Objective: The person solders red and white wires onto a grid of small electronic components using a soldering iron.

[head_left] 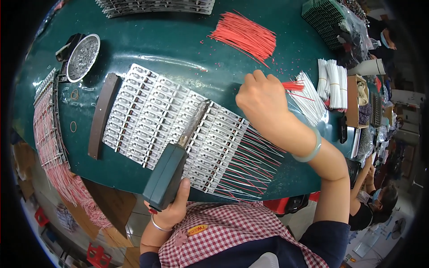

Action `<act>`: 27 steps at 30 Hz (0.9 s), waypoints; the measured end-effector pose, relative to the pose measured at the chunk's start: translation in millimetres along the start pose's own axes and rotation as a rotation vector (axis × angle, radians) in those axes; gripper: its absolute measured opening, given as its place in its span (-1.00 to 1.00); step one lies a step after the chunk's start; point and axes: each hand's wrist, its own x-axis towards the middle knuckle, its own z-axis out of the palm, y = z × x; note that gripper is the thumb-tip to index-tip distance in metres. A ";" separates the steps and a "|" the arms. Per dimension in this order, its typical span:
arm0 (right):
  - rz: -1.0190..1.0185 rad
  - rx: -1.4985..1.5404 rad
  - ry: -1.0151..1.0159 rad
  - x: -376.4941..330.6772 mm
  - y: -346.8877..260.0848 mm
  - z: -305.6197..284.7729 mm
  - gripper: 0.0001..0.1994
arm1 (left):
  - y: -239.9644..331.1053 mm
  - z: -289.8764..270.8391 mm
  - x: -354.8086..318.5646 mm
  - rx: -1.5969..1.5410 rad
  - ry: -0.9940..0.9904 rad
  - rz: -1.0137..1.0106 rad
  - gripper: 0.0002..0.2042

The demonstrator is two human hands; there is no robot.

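My left hand (pixel 175 206) grips the green handle of a soldering iron (pixel 166 176); its metal tip lies across rows of small white parts (pixel 165 117) laid out on the green table (pixel 178 49). Red and white wires (pixel 250 169) stick out from the rows at the right. My right hand (pixel 263 102) is closed on a small bunch of red wires (pixel 293 85), above a fan of white wires (pixel 310 100). A pale green bangle (pixel 311 148) is on that wrist.
A loose pile of red wires (pixel 245 35) lies at the back. A round metal dish (pixel 83 57) stands at the left, a dark brown bar (pixel 102 114) beside the rows. Bundled white wires (pixel 333 82) and boxes crowd the right. Other people sit at the right edge.
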 end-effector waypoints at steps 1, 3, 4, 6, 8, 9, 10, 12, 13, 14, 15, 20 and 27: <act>-0.003 0.063 0.050 -3.3 2.2 0.1 -0.85 | -3.4 -1.7 1.3 0.029 -0.039 0.102 -0.63; 0.017 0.210 0.173 -15.0 -2.2 -0.1 -0.80 | -6.3 -3.1 0.9 0.059 -0.077 0.200 -0.56; 0.039 0.358 0.299 -21.3 -7.0 1.7 -0.75 | -5.0 -2.6 2.0 0.067 -0.073 0.205 -0.57; 0.070 0.506 0.402 -33.4 -20.2 12.5 -0.71 | -2.9 -1.3 3.7 0.071 -0.073 0.209 -0.57; 0.104 0.660 0.507 -40.2 -34.1 22.1 -0.67 | -1.9 -1.9 3.9 0.030 -0.117 0.161 -0.58; 0.138 0.694 0.544 -41.2 -40.6 24.7 -0.66 | -1.3 -1.5 4.0 0.033 -0.120 0.159 -0.58; 0.173 0.727 0.581 -41.9 -46.6 27.7 -0.64 | -0.8 -1.1 4.4 0.028 -0.123 0.163 -0.59; 0.185 0.736 0.592 -43.0 -54.3 29.6 -0.62 | 4.0 0.8 4.5 0.027 -0.131 0.167 -0.59; 0.213 0.729 0.589 -42.9 -57.4 29.2 -0.66 | 10.3 3.7 4.6 0.016 -0.093 0.081 -0.66; 0.241 0.722 0.587 -43.3 -59.0 29.1 -0.68 | 14.1 5.5 5.5 0.004 -0.055 -0.004 -0.72; 0.243 0.724 0.587 -43.8 -59.2 29.6 -0.68 | 14.9 6.4 8.2 0.007 -0.057 -0.004 -0.72; 0.201 0.695 0.552 -47.8 -60.4 34.7 -0.61 | 15.3 10.4 16.2 0.083 -0.090 0.197 -0.76; 0.228 0.700 0.563 -44.3 -59.6 26.8 -0.60 | 22.6 12.4 19.9 0.109 -0.130 0.197 -0.78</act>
